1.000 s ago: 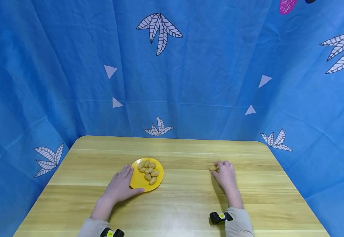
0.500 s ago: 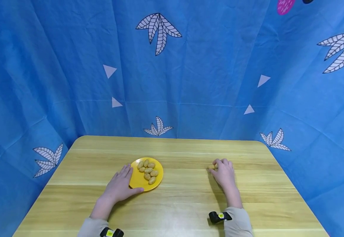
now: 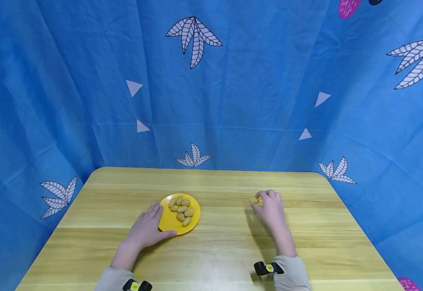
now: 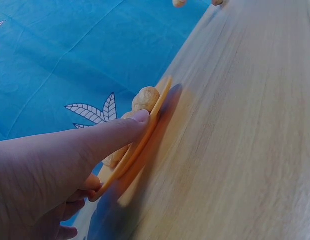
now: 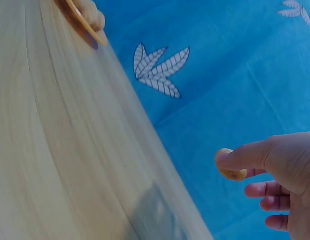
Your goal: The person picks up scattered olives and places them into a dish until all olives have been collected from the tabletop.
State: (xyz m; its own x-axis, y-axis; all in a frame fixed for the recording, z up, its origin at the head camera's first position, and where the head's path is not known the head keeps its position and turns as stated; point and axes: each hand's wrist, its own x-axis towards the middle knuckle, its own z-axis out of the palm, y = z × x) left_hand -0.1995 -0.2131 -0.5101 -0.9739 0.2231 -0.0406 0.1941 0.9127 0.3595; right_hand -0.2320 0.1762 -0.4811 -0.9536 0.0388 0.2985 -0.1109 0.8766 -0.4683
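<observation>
A small yellow-brown potato [image 3: 254, 200] is pinched between the thumb and forefinger of my right hand [image 3: 272, 210], above the right part of the table. In the right wrist view the potato [image 5: 231, 165] shows under the thumb tip, the other fingers loosely bent below. My left hand [image 3: 146, 229] lies at the left edge of a yellow plate [image 3: 168, 222], fingers straight and thumb spread along its near rim. Several similar potatoes [image 3: 182, 209] rest on the plate. From the left wrist, the thumb [image 4: 120, 132] touches the plate's rim, hiding part of the potatoes.
The plate stands on a light wooden table [image 3: 218, 250] with rounded far corners. A blue cloth [image 3: 255, 89] printed with white leaves and triangles hangs behind it and at both sides. Each wrist wears a black camera, such as the right one [image 3: 264, 268].
My right hand has risen off the tabletop with the potato and shifted slightly left and away from me. My left hand and the plate stay in place.
</observation>
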